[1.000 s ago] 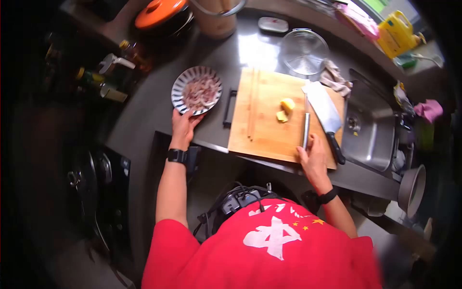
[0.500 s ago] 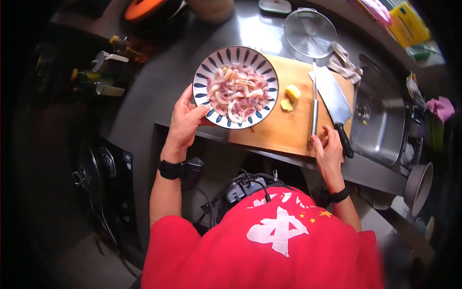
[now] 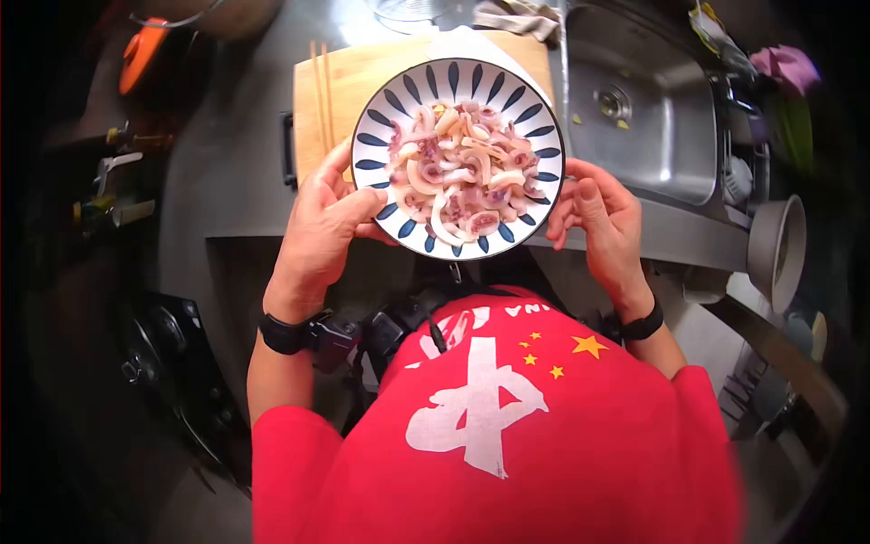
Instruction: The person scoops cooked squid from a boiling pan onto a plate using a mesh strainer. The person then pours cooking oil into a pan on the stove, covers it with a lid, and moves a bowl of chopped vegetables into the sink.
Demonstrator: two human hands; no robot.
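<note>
A white plate with dark blue petal marks point(image 3: 458, 77) is held up in front of my body, over the front edge of the counter. Sliced squid-like pieces point(image 3: 471, 172) in pink and white lie on it. My left hand point(image 3: 331, 213) grips its left rim, thumb on top and fingers underneath. Close by the right rim is my right hand point(image 3: 603, 213), fingers curled and slightly apart; whether it touches the plate is hard to tell. Behind the plate, the wooden cutting board point(image 3: 399, 56) is partly covered, with chopsticks point(image 3: 322, 95) on its left side.
To the right of the board is a steel sink point(image 3: 648, 100) with small yellow scraps. A cloth point(image 3: 517, 18) lies behind the board. A grey pan point(image 3: 777, 254) is at the right counter edge. Bottles point(image 3: 140, 140) and an orange lid point(image 3: 140, 56) are at the left.
My left hand has lifted the plate from the counter and brought it right, in front of me. My right hand has left the knife-side rod on the board and come up beside the plate. The view has shifted.
</note>
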